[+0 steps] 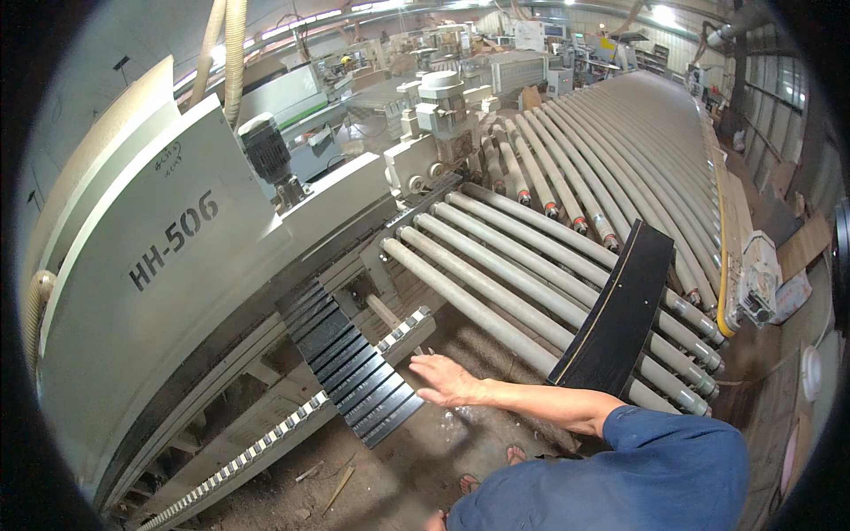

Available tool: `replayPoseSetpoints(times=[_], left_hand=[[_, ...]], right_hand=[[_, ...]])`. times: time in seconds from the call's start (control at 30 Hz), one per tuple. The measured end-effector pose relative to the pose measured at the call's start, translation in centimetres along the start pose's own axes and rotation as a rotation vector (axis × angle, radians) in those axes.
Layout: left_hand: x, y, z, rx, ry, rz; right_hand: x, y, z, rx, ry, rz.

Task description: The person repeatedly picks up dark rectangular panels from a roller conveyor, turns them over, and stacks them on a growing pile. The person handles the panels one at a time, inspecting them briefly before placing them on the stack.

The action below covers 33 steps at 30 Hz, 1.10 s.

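Observation:
My right hand reaches leftward with the fingers stretched out and apart, beside the near right end of a row of dark narrow strips. Whether the fingertips touch the strips, I cannot tell. The strips lie side by side with thin gaps, across the toothed white feed chain of a large pale machine. Only a small bit of my left hand shows at the lower edge, its fingers hidden. Right of my right forearm, a long black panel with a thin tan line rests across the grey rollers.
More roller conveyor runs to the back right, with a yellow-edged rail along it. A dark motor sits on the machine. Wood scraps and dust lie on the floor near my sandalled feet.

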State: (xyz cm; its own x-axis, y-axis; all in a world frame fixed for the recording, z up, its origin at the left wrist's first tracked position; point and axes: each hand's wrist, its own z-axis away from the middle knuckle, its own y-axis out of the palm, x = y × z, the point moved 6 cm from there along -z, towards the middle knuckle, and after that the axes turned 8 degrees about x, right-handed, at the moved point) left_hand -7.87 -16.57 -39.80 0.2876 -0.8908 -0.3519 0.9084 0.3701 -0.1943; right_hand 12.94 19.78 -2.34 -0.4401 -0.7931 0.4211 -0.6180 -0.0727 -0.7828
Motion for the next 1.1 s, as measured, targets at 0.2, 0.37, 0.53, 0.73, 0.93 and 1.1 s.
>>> replayPoseSetpoints(times=[0.2,0.37,0.53,0.73,0.93,1.1], left_hand=[[-1.7,2.2,0.8,0.075,0.098,-0.159],[-1.9,3.6,1.1,0.090,0.139,-0.257],[-1.9,3.7,1.2,0.103,0.197,-0.398],[-0.8,1.5,-1.1,0.057,0.301,-0.819],[-0.2,2.1,0.5,0.021,0.459,-0.722],[-0.6,2.1,5.5,0.060,0.373,0.005]], right_hand=[[-1.5,4.5,-1.4,0.247,0.073,0.054],[-4.3,4.6,0.3,0.420,0.209,0.203],[-8.7,2.0,1.5,0.477,0.264,0.348],[-12.2,-1.6,1.5,0.433,0.321,0.375],[-13.5,-5.6,0.6,0.431,0.371,0.196],[-18.8,-8.1,3.8,0.353,0.358,0.163]])
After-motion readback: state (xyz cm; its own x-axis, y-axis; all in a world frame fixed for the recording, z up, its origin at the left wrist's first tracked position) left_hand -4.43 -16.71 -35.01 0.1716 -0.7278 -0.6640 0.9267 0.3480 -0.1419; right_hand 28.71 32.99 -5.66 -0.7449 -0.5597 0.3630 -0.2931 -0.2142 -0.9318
